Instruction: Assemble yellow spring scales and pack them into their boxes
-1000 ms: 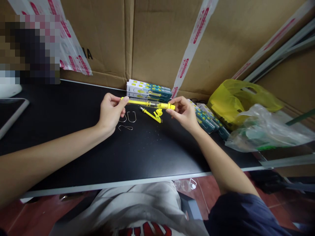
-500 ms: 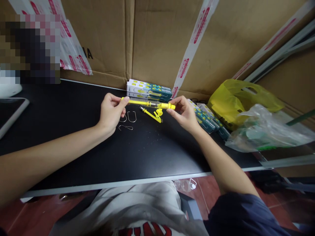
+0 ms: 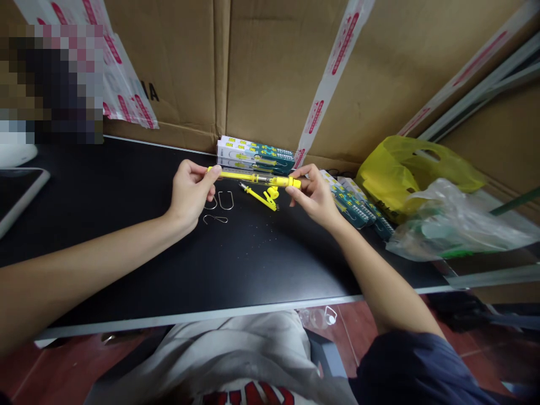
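While both hands pinch its ends, the tube (image 3: pixel 250 177) hangs over the table (image 3: pixel 143 275)

And here in the head view it is, a clear, yellow-ended tube stretched crosswise above the black top, its right end a touch lower in the picture. The left hand (image 3: pixel 189 191) has the left end, thumb and forefinger pressed firmly on it. Over to the right hand (image 3: pixel 313 194): thumb below, fingertips above, pinching close by the yellow cap (image 3: pixel 291 183). Through the clear wall, a yellow rod and a bit of metal show between the two grips.

Down on the table, just below the tube in the picture, lies a loose yellow rod (image 3: pixel 258 197), set slantwise, with a small yellow knob (image 3: pixel 273 193) right beside its lower end. To the left of these, wire hooks (image 3: pixel 226 209), one of them partly hidden by the left hand! Tiny pale specks dot the black surface nearer the person.

At the back, printed boxes (image 3: pixel 255 153) stand stacked against the cardboard (image 3: pixel 270 73). Beyond the right hand, more boxes (image 3: pixel 356 205) lie at a slant, and next to them sit a yellow bag (image 3: pixel 386 174) and a clear bag (image 3: pixel 459 225). Below the table edge, a bottle (image 3: pixel 316 318) lies on the red floor (image 3: pixel 358 326).
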Demonstrator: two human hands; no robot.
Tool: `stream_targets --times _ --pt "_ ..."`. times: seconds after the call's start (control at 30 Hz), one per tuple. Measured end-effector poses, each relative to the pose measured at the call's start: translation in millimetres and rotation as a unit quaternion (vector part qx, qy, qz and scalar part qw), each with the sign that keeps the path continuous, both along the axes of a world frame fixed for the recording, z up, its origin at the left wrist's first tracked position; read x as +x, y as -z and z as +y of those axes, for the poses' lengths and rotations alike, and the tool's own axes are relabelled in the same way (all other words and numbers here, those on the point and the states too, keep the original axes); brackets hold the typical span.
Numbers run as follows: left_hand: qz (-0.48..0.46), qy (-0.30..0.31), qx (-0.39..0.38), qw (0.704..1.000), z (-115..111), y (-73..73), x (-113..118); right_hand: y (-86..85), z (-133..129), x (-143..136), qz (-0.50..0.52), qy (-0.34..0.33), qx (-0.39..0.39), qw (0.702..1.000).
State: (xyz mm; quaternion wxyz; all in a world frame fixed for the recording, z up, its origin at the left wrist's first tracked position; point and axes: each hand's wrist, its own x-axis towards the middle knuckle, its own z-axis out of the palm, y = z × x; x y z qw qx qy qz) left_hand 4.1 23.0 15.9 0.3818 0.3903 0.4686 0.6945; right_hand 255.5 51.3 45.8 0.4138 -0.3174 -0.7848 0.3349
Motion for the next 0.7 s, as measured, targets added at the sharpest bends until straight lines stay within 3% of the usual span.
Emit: stream_targets --times 0.13,0.47,0.7 --pt "-0.001 0.0 -0.002 1.0 0.0 -0.8 -0.1 -0.5 0.2 0.4 0.001 0.01 -0.009 1.0" --pt "0.004 0.001 0.01 1.0 1.5 2.4 -1.1 2.9 6.2 5.2 -0.015 0.072 0.076 0.994" --pt "0.002 -0.004 0.005 1.0 0.1 -0.1 0.1 3.0 6.3 5.7 -0.028 0.068 0.11 0.991"
